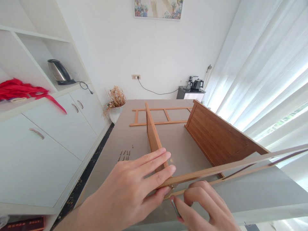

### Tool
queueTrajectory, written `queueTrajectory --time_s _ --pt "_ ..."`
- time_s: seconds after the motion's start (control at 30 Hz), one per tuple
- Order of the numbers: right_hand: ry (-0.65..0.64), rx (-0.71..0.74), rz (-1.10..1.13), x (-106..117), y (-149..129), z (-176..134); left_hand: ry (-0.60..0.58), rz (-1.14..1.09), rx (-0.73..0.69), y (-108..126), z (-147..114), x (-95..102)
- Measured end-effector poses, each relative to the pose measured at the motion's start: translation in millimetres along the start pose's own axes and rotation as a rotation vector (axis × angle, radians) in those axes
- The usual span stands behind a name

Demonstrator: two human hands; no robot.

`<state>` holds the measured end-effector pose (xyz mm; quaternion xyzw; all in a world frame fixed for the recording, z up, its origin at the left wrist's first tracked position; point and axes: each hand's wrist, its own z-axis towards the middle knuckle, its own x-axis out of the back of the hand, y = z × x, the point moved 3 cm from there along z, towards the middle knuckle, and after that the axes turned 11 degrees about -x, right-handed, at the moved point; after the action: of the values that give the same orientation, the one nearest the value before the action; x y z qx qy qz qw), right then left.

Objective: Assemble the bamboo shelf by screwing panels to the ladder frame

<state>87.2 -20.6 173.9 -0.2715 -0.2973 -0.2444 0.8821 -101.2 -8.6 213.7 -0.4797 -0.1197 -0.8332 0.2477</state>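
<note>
My left hand (134, 184) is closed around the corner where an upright wooden panel (154, 138) meets a long, slotted wooden frame (207, 171). Its fingers lie over the panel's top edge and its thumb presses the near side. A small metal screw (172, 186) sticks out of the frame at that corner. Just below the screw, my right hand (204, 207) is curled, with a thin, greenish sliver at its fingertips that I cannot make out. To the right stands a larger brown wooden panel (218, 134), touching the frame's side.
Several loose screws (124, 155) lie on the grey table (108, 173) left of the panel. A flat ladder-like wooden frame (166, 116) rests at the far end. White cabinets (55, 144) line the left, curtains (260, 64) the right. A kettle (59, 72) sits on a shelf.
</note>
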Motion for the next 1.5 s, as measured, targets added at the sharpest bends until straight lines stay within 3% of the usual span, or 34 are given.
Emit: queueTrajectory --time_s 0.17,0.3,0.47,0.8,1.3,1.5 --pt "0.009 -0.044 -0.175 13 4 5 0.016 -0.001 -0.006 1 0 -0.1" --pt "-0.179 -0.004 -0.261 19 2 9 0.014 -0.006 -0.013 1 -1 -1.3" --pt "-0.231 0.001 -0.272 24 0 10 0.011 -0.003 -0.015 1 -1 -1.8" --pt "-0.253 0.01 -0.328 27 -1 11 0.003 0.001 -0.014 1 -2 -2.9" --pt "-0.19 0.324 -0.539 35 -12 28 0.007 -0.003 -0.003 0 -2 -2.8" --pt "-0.257 0.312 -0.504 37 -9 33 0.005 0.005 -0.007 1 -1 -1.3"
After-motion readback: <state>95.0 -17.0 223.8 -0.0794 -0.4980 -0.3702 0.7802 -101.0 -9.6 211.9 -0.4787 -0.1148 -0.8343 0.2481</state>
